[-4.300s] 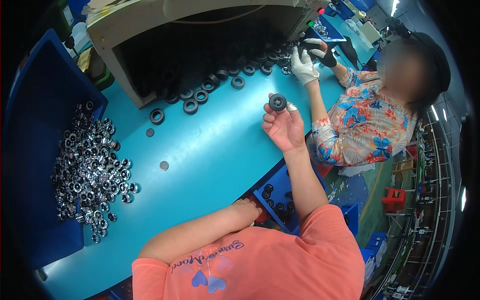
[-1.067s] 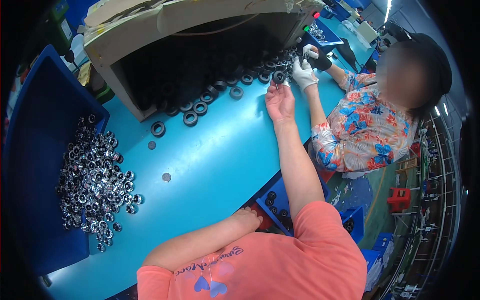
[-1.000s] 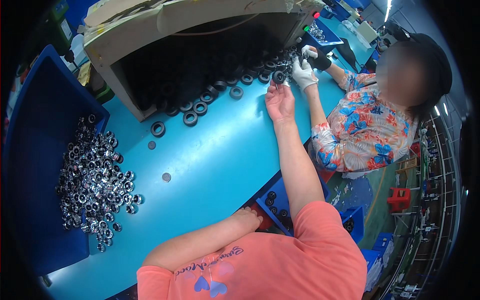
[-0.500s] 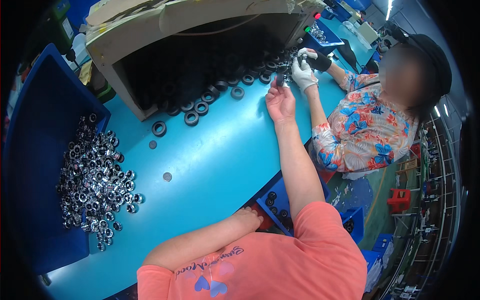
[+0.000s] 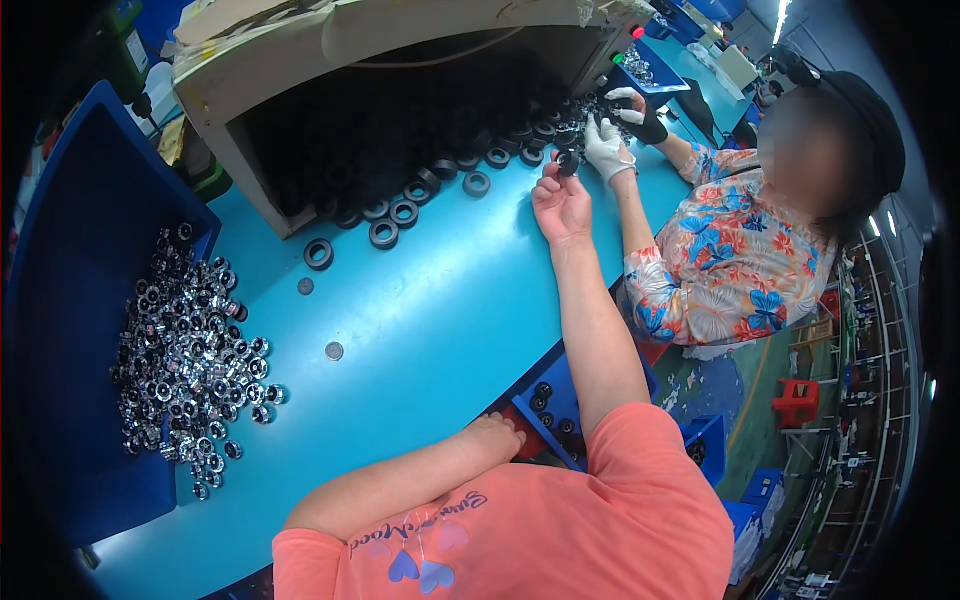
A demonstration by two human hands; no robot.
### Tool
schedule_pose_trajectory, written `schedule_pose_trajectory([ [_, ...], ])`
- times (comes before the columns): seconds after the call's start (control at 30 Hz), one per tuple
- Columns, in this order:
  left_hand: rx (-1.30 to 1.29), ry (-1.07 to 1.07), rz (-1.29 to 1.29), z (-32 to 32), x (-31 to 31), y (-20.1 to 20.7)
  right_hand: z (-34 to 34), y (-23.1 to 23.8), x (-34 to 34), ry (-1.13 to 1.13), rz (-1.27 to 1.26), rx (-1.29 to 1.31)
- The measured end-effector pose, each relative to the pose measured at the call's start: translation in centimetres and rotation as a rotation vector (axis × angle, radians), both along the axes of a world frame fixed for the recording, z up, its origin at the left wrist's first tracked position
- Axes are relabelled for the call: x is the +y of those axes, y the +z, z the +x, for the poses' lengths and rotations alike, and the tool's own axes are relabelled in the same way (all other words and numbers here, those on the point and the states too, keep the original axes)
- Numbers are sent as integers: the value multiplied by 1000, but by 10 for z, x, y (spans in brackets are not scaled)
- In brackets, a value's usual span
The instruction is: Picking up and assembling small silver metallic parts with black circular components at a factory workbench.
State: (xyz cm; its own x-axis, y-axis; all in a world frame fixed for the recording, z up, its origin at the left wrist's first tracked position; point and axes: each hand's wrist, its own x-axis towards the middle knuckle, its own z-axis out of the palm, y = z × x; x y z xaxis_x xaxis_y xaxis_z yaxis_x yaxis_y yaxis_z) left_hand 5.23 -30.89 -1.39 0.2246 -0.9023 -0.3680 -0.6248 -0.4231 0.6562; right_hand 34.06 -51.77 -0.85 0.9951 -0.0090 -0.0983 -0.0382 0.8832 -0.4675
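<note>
My right hand (image 5: 562, 212) is raised palm up over the far right of the table, its fingers closed on a small black rubber tyre (image 5: 567, 163). The tyre's round face with its centre hole shows. Beyond it, small chrome parts are heaped next to a co-worker's white-gloved hands (image 5: 608, 152). Several black tyres (image 5: 403, 213) lie in a row to the left of my right hand. My left hand (image 5: 495, 438) rests at the table's near edge, fingers laid out and holding nothing, beside a blue bin (image 5: 560, 380) of black wheels.
A beige box-like machine (image 5: 215, 125) with a dark opening full of tyres stands at the back. At left, a tipped blue bin (image 5: 70, 300) spills chrome wheel hubs (image 5: 195, 365) onto the blue table (image 5: 430, 320). Two small discs (image 5: 334, 351) lie mid-table. The co-worker (image 5: 730, 230) sits at right.
The tyre in my right hand has turned from edge-on to show its face. The co-worker's gloved hands have moved apart. My left hand stays where it was.
</note>
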Motion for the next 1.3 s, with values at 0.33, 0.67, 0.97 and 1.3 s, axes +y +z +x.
schedule_pose_trajectory([
  [0.33, 24, 7, 5, 2, 2, 3, -1, 1, 4, 16, 1, -5],
  [0.67, 27, 4, 10, 1, 1, 1, 2, -5, 2, -37, -96, -1],
  [0.97, 19, 6, 4, 1, 1, 2, 1, -5, 2, -36, -116, -4],
  [1.3, 26, 3, 7, 2, 1, 5, 3, -7, 0, -31, -100, 8],
])
